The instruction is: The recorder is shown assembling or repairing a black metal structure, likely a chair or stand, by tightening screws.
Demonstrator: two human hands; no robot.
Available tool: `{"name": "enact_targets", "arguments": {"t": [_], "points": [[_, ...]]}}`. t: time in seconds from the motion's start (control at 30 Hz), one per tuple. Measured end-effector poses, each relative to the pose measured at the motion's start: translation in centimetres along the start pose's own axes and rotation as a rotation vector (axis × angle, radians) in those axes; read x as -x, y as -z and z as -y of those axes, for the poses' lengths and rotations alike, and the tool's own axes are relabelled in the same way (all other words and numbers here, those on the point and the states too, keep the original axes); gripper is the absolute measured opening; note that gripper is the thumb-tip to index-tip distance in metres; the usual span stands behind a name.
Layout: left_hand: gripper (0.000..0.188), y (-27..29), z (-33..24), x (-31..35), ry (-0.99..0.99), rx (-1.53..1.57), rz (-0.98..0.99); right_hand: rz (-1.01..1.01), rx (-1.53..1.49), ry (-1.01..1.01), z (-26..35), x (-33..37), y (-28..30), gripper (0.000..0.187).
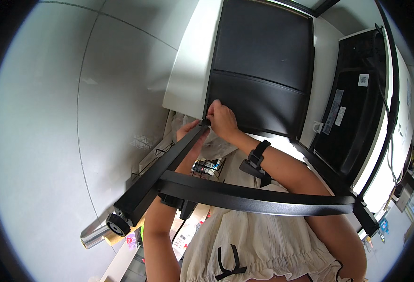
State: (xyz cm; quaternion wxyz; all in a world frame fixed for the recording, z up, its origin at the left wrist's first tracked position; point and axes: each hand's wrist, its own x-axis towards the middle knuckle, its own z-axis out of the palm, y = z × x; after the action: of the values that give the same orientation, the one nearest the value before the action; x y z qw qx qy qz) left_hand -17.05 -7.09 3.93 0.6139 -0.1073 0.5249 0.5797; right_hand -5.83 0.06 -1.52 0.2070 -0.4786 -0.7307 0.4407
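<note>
Black frame [143, 190] at both hands [223, 121], crossbar [258, 199] across arms [287, 164], white panel [193, 61] beyond

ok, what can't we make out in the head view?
Head view:
- Whether the right hand pinches a small part at the bar's end: its own fingers cover the spot.
- Middle of the left hand: behind the black frame bar.
- Contents of the black wire rack: too small, partly behind the crossbar.
- Label print on the black panel at right: too small.
</note>
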Motion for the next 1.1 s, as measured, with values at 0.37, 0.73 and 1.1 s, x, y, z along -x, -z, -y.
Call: {"name": "enact_targets", "arguments": {"t": [0.37,0.73,1.1], "points": [[0.022,-0.3,-0.1,0.4,-0.003,-0.035,-0.012,0.019,-0.192,0.127,-0.4,-0.8,1.0,0.018],[0.026,0.9,0.1,0.1,-0.009,-0.072,0.045,0.097,-0.161,0.241,0.0,-0.6,0.9,0.018],[0.025,1.3,0.1,0.2,0.0,-0.053,0.128,0.112,-0.143,0.303,-0.3,-0.6,0.9,0.025]]}}
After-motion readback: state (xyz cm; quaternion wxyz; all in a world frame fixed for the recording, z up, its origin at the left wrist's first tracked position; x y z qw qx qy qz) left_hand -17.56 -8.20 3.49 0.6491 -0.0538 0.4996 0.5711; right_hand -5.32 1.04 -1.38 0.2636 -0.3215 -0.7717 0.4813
